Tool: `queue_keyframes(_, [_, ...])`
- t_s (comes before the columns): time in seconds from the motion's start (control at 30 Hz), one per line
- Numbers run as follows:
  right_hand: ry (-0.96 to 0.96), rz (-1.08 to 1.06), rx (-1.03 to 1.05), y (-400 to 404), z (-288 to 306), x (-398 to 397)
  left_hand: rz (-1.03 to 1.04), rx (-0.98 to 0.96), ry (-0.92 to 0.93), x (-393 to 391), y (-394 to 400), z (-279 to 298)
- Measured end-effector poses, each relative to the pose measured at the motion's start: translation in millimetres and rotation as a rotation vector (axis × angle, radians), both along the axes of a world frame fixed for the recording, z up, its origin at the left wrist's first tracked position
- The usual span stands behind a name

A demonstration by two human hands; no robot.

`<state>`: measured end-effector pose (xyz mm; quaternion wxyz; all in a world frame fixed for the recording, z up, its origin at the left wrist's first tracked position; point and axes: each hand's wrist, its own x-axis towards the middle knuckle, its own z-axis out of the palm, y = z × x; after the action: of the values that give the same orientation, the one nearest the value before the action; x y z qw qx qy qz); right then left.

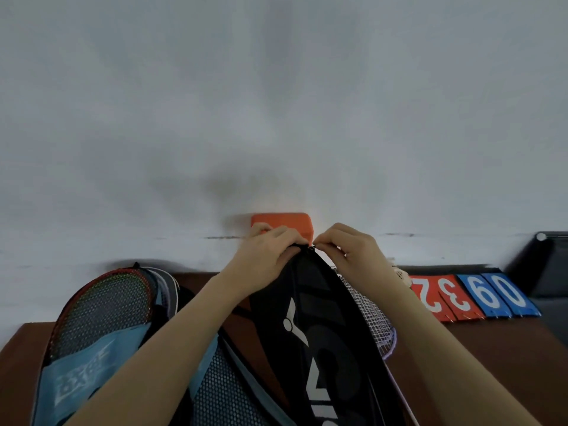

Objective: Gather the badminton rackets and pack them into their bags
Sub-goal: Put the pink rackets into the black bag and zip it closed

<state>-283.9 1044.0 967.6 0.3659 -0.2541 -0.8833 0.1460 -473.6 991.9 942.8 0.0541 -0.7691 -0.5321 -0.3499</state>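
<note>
A black racket bag (319,327) with white lettering stands tilted up in front of me. My left hand (267,253) grips its top end. My right hand (344,250) pinches the zipper pull (312,248) at the tip. A racket with white strings (368,305) lies just right of the black bag, partly hidden behind it. At the left lies a blue mesh bag (92,358) on the brown table (491,364), and a racket head with a red and green frame (104,299) sticks out of it.
A red and blue flip scoreboard (473,298) lies on the table at the right. A dark chair (550,262) stands at the far right. An orange box (285,224) sits against the white wall (276,103) behind my hands.
</note>
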Motion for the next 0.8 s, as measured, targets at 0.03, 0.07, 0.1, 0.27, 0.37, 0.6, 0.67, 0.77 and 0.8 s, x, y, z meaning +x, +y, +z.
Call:
queue_keyframes(0.03, [-0.011,-0.025,0.004,0,-6,-2,0.020,-0.002,-0.033,-1,0,-10])
queue_keyframes(0.07, [-0.028,-0.050,0.010,1,-12,-4,0.030,-0.021,-0.095,-3,-1,-20])
queue_keyframes(0.1, [-0.050,-0.068,0.015,1,-18,-7,0.028,-0.049,-0.175,-5,-1,-30])
queue_keyframes(0.27, [-0.080,-0.049,-0.072,3,-47,-25,0.028,-0.198,-0.420,-15,-6,-63])
queue_keyframes(0.37, [-0.101,0.000,-0.115,7,-61,-39,0.084,-0.332,-0.354,-25,-8,-72])
queue_keyframes(0.6, [-0.159,0.139,-0.236,12,-92,-61,0.101,-0.517,-0.650,-42,-25,-87])
queue_keyframes(0.67, [-0.160,0.158,-0.290,12,-101,-65,0.124,-0.556,-0.747,-46,-30,-94])
queue_keyframes(0.77, [-0.146,0.154,-0.352,10,-112,-69,0.140,-0.617,-0.744,-52,-30,-105])
queue_keyframes(0.8, [-0.145,0.156,-0.360,10,-115,-70,0.150,-0.630,-0.718,-55,-30,-110])
